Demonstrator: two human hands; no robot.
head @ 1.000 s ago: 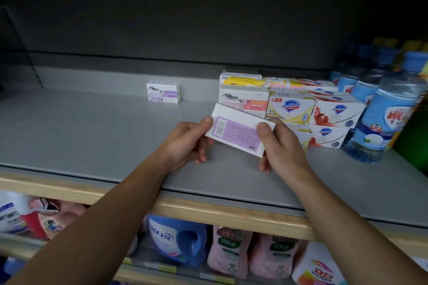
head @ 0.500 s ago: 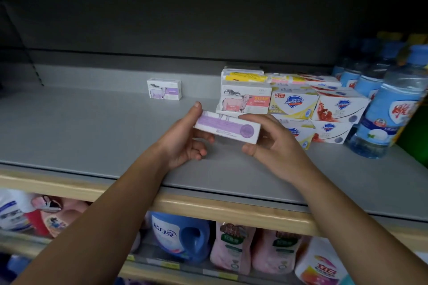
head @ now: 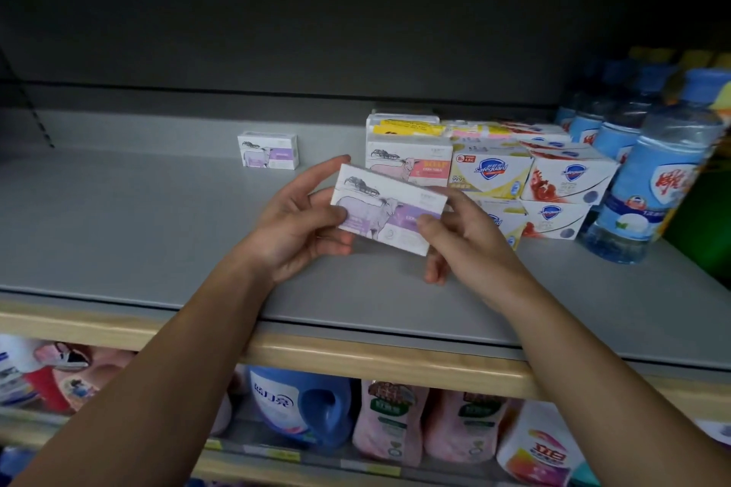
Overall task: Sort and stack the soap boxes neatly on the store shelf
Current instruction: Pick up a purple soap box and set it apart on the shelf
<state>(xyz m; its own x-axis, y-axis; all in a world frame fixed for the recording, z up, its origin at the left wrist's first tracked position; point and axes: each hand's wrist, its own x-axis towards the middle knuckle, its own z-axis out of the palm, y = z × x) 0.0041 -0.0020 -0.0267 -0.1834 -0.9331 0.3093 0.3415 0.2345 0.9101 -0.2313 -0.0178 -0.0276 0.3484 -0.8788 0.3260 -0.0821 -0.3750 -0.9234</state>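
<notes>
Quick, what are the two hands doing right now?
Left hand: grips the left end of the purple sheep soap box.
Right hand: pinches the same box's right end.

Both hands raised, fingers curled

The left hand [head: 294,225] and right hand [head: 470,239] reached forward on outstretched forearms, palms facing each other, thumbs in front, each pinching one end of a shared load.

Shelf [head: 138,233]: grey, wooden front edge.
Back left: lone purple soap box [head: 267,150].
Right: stacked soap boxes [head: 490,174], then water bottles [head: 648,186].
</notes>
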